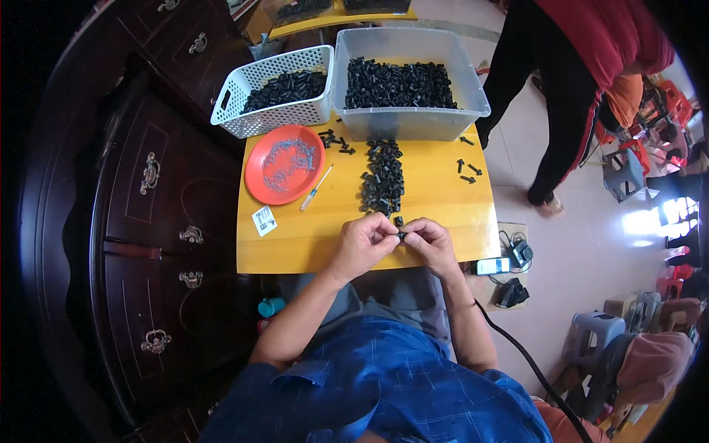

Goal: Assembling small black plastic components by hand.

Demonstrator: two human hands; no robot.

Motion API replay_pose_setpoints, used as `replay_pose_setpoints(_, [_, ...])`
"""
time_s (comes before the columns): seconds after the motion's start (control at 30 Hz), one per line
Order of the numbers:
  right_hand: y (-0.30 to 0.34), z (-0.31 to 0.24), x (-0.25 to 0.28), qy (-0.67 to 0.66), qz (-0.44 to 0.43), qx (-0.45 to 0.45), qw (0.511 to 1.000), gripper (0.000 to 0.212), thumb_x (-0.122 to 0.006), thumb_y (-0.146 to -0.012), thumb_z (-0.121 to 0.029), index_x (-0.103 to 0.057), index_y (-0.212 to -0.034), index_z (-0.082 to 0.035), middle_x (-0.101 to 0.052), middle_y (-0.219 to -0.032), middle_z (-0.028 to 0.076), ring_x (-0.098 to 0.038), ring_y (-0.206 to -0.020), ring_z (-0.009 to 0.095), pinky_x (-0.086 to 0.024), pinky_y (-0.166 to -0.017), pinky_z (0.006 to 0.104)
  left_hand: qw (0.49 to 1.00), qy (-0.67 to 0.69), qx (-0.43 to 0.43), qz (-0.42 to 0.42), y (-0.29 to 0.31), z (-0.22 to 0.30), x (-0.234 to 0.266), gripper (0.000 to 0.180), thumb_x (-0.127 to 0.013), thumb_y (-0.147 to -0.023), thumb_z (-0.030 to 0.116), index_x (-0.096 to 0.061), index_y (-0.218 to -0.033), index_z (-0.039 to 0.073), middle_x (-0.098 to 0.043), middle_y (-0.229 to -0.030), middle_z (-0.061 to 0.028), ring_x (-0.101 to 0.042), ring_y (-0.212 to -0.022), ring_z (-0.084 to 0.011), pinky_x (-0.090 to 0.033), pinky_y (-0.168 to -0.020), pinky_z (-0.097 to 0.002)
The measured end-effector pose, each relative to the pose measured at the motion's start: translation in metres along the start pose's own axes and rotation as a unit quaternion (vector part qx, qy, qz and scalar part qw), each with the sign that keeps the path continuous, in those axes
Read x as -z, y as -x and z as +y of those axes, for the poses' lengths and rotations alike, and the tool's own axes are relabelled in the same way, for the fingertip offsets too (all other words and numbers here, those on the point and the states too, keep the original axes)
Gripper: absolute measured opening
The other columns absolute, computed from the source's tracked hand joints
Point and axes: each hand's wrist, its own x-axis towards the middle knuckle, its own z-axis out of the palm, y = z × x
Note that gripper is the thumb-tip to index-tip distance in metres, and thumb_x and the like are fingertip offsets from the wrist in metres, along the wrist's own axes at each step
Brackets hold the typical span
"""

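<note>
Near the front edge of the yellow table point(310, 247), the left hand point(360, 245) and right hand point(434, 246) pinch one small black part point(402, 235) between their fingertips, each about equally close to it. Its long axis seems to run left to right, from one pinch to the other, though the fingers cover too much to be sure. Just beyond the grip sits a loose piece point(399, 221), then the strip of black pieces point(384, 177).

black parts point(384, 176): plastic | red plate point(258, 151): smooth plastic | table point(439, 214): glossy wood
</note>
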Motion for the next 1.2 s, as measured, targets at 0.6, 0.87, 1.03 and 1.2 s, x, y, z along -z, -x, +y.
replay_pose_setpoints(0.6, [0.0,0.0,0.005,-0.009,-0.007,-0.007,1.0,0.011,-0.066,-0.091,-0.007,-0.065,-0.101,-0.001,-0.068,-0.096,0.006,-0.064,-0.086,0.013,-0.052,-0.079,0.0261,0.988,0.14,0.042,-0.05,-0.007,-0.01,0.004,0.006,-0.066,-0.086,-0.001,-0.062,-0.09,0.002,-0.062,-0.079,-0.0004,-0.06,-0.067,-0.006,-0.051,-0.062,-0.0202])
replay_pose_setpoints(0.87, [-0.001,-0.004,0.002,-0.02,-0.004,-0.011,1.0,0.011,-0.065,-0.092,-0.006,-0.066,-0.102,-0.002,-0.067,-0.093,0.002,-0.061,-0.084,0.009,-0.05,-0.078,0.0241,0.987,0.147,0.046,-0.035,-0.006,-0.01,0.006,0.008,-0.066,-0.087,-0.001,-0.062,-0.093,0.002,-0.063,-0.084,-0.0019,-0.061,-0.072,-0.0065,-0.052,-0.065,-0.0204])
replay_pose_setpoints(1.03, [0.0,-0.008,0.003,-0.013,-0.001,-0.003,1.0,0.012,-0.065,-0.092,-0.008,-0.066,-0.102,-0.001,-0.067,-0.093,0.003,-0.061,-0.084,0.01,-0.05,-0.078,0.025,0.988,0.141,0.042,-0.041,-0.007,-0.009,0.003,0.009,-0.066,-0.086,-0.001,-0.062,-0.093,0.003,-0.063,-0.084,-0.0022,-0.061,-0.073,-0.0066,-0.053,-0.065,-0.0208])
replay_pose_setpoints(1.2, [-0.002,-0.005,0.004,-0.026,-0.026,-0.012,0.999,0.015,-0.064,-0.093,-0.009,-0.065,-0.105,-0.001,-0.067,-0.093,0.004,-0.061,-0.084,0.01,-0.051,-0.079,0.0254,0.989,0.134,0.055,-0.036,-0.006,0.003,0.004,0.009,-0.066,-0.086,-0.001,-0.061,-0.092,0.003,-0.064,-0.085,-0.002,-0.061,-0.073,-0.0062,-0.053,-0.064,-0.0207])
